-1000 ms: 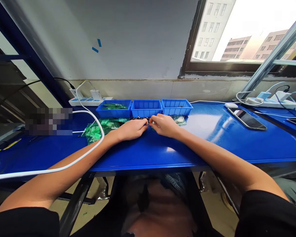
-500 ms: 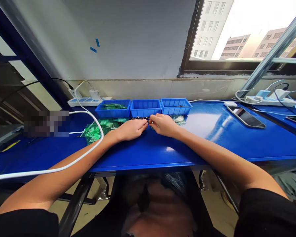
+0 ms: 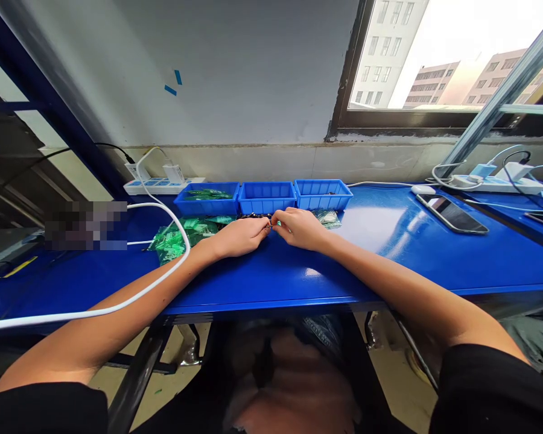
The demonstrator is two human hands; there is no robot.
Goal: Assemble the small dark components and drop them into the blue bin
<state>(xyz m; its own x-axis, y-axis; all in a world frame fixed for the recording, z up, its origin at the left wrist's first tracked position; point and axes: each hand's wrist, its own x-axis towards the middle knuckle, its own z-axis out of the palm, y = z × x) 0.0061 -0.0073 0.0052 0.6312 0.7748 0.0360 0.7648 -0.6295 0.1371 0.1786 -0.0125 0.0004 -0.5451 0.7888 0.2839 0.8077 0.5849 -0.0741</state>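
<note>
My left hand (image 3: 247,235) and my right hand (image 3: 298,227) meet fingertip to fingertip above the blue table. Both are closed in a pinch, and a tiny dark piece seems to sit between the fingertips, too small to name. Just behind the fingers lies a row of small dark parts (image 3: 256,216), partly covered by my hands. Green plastic bags (image 3: 174,239) of parts lie left of my left hand. A clear bag (image 3: 328,219) with small pieces is beyond my right hand.
Three blue bins, left (image 3: 208,207), middle (image 3: 266,207) and right (image 3: 324,202), line the table's back; green pieces fill the left one. A white cable (image 3: 156,295) arches over my left forearm. A phone (image 3: 452,214) lies at right, near power strips (image 3: 502,184).
My right fingertips have shifted slightly left, closer against the left hand's fingertips. Otherwise the scene looks the same.
</note>
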